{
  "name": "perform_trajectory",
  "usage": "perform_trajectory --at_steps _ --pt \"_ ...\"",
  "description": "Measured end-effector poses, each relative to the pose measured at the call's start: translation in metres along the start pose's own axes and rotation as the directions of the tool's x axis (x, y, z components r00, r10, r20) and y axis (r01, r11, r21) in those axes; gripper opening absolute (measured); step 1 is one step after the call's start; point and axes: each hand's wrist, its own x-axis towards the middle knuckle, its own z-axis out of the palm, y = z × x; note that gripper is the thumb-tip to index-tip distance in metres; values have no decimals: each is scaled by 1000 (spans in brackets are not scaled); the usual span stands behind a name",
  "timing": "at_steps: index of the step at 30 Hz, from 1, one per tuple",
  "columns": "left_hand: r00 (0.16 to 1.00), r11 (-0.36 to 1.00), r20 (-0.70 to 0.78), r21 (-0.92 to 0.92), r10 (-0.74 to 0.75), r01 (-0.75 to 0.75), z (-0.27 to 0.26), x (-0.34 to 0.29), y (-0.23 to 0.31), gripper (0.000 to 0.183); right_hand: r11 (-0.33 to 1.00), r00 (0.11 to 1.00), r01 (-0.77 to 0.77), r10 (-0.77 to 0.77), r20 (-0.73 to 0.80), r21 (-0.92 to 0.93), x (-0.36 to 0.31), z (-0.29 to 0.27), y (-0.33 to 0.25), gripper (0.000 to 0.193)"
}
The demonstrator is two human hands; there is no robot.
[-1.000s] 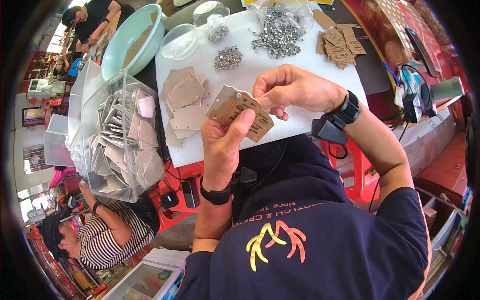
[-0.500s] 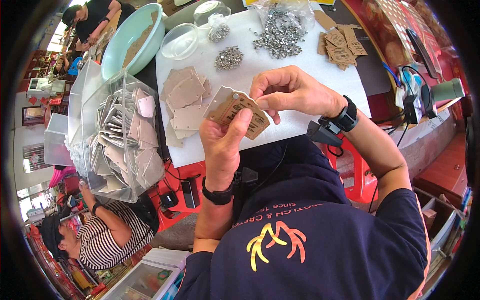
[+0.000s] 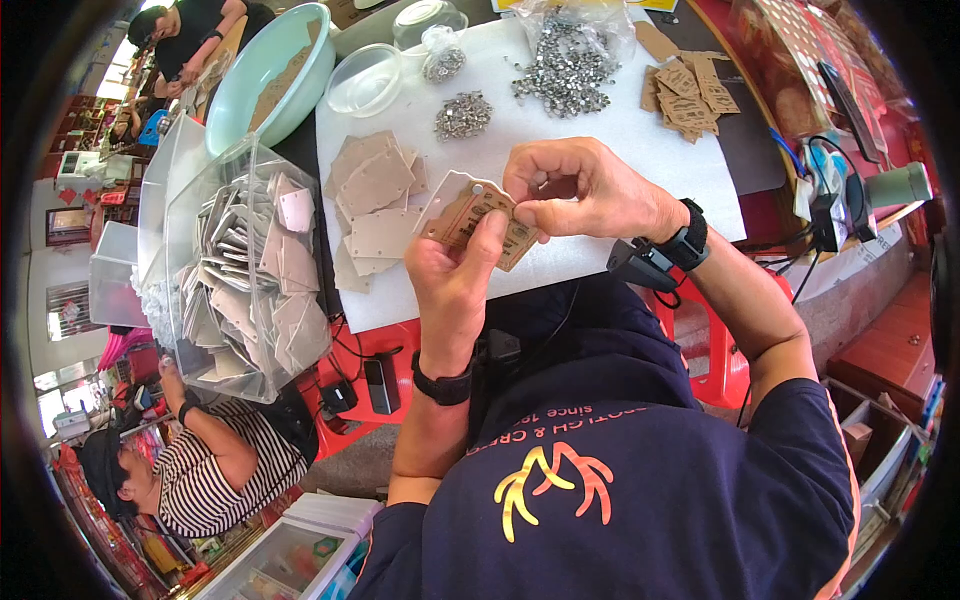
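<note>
My left hand (image 3: 452, 285) is closed on a small stack of brown printed cardboard cards (image 3: 519, 243), its thumb pressed on the front face. A pale, bare card shows behind the printed one, and a round silvery fastener sits near the upper corner. At the right corner of the stack my right hand (image 3: 592, 195) is closed in a pinch. Its fingertips hide whatever they hold there. Beyond the hands, on a white foam sheet (image 3: 690, 190), lie a loose pile of plain grey-brown cards (image 3: 376, 185) and a small heap of silvery metal fasteners (image 3: 463, 115).
A larger fastener heap (image 3: 565, 70) spills from a plastic bag at the back. Printed cards (image 3: 690, 95) lie back right. On the left stand a clear bin (image 3: 262, 345) full of cards and a pale green basin (image 3: 312, 75). Two other people sit along the left.
The card stack has tilted slightly in my left hand. My right fingers have closed in tighter at its corner. The whole view has shifted a little.
</note>
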Motion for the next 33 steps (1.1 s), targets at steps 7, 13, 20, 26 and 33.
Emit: perform_trajectory --at_steps 7,13,20,26,33 --pt "999 1000 -36 -18 -16 15 -4 6 -10 18 999 999 -6 8 -40 53 1 6 3 16" --pt "994 993 -66 -92 -83 77 -8 9 -16 20 995 976 -9 32 -216 104 -3 11 17 22" --pt "993 989 -21 -94 -113 111 -8 10 -22 19 968 940 -250 236 -246 -30 -14 14 15 27" --pt "986 970 -34 -184 -164 155 -3 10 -37 20 945 944 -214 136 -300 -247 -12 14 14 27" --pt "981 967 5 -169 -194 192 -16 14 -51 19 757 948 -207 -2 -320 -620 7 -49 2 23"
